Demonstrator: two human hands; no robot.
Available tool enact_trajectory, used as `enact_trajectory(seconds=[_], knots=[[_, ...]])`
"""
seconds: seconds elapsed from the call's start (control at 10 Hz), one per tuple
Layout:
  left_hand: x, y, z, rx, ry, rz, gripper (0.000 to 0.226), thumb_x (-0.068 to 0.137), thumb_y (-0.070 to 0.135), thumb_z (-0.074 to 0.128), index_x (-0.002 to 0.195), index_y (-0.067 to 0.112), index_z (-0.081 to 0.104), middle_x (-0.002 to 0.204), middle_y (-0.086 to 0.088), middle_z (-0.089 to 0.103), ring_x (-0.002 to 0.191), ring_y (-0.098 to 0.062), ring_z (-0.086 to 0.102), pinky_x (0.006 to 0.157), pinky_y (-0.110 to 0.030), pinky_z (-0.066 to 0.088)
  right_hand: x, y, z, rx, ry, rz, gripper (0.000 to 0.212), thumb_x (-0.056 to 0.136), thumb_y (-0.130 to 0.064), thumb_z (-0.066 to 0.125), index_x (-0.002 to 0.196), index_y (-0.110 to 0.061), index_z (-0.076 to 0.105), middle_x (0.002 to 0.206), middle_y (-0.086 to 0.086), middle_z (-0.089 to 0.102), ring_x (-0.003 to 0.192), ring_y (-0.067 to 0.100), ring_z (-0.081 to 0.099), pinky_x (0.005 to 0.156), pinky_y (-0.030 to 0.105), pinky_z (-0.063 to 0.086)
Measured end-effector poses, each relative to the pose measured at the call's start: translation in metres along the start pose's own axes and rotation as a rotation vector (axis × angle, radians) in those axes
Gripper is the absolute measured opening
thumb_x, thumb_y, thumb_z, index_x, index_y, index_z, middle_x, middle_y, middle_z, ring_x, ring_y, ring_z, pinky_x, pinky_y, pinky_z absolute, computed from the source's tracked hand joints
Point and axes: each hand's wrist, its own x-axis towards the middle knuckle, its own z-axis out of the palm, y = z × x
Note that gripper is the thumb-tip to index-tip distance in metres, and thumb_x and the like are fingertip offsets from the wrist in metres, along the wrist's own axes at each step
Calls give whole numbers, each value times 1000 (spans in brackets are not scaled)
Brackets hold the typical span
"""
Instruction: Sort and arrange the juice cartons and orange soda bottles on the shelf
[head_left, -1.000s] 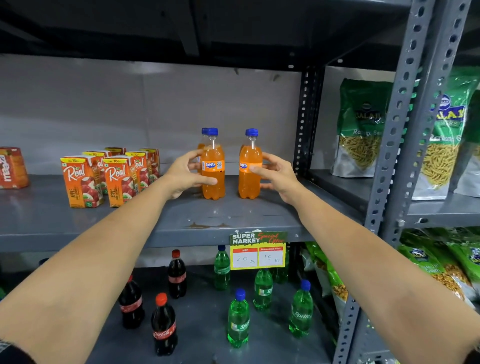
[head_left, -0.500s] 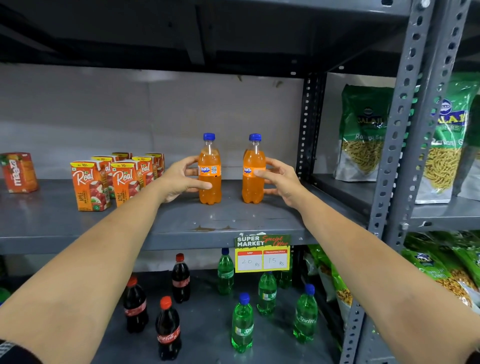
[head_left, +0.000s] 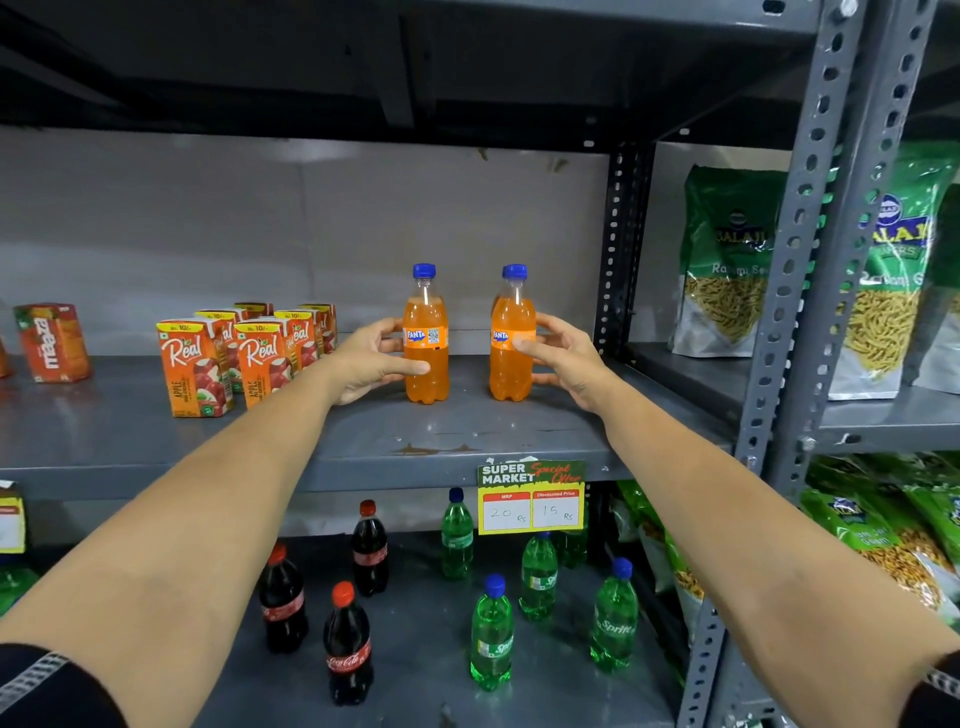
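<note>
Toward the right end of the grey metal shelf (head_left: 363, 447), we are standing two clear plastic orange soda bottles with blue caps upright, slightly apart. Our left hand (head_left: 371, 364) is curling around the left Fanta bottle (head_left: 426, 338), thumb lying across its front and fingers wrapping behind. Our right hand (head_left: 563, 358) is cupping the right Fanta bottle (head_left: 511, 338), fingers spread, thumb touching its label. Just left of our left hand, the orange Real apple juice cartons (head_left: 244, 353) are clustering in rows, and an orange Maaza carton (head_left: 52, 343) is sitting apart near the left edge.
</note>
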Motion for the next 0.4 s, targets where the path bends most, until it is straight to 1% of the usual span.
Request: enact_trajectory(seconds=[0.1,0.2,0.3,0.4], knots=[[-3,3,2,-27,-7,-34,82,74,-3,72,143,14,32,129,-6,56,106,-16,59,80,-29,51,-2,0,1,-19,-7,15,55,80,-25,75,130,-22,52,124,9,61,116,25,58,90,45,55],[-10,6,2,34,-3,-57,85,72,0,76,143,12,29,137,-11,51,109,-18,57,89,-33,49,-6,-4,4,-25,-19,49,54,80,-25,75,129,-22,51,125,9,60,117,25,57,95,49,52],[-19,3,-3,127,51,-68,92,71,6,79,145,11,26,143,-13,45,124,-25,48,101,-41,43,-11,-4,5,18,-4,55,56,80,-26,74,130,-21,49,121,7,61,115,24,58,92,45,53],[-35,7,-17,350,166,-29,92,70,18,82,144,13,28,145,-13,42,132,-29,42,105,-44,40,-17,-12,7,118,103,65,59,83,-31,71,135,-17,46,125,10,60,114,27,60,92,42,53]])
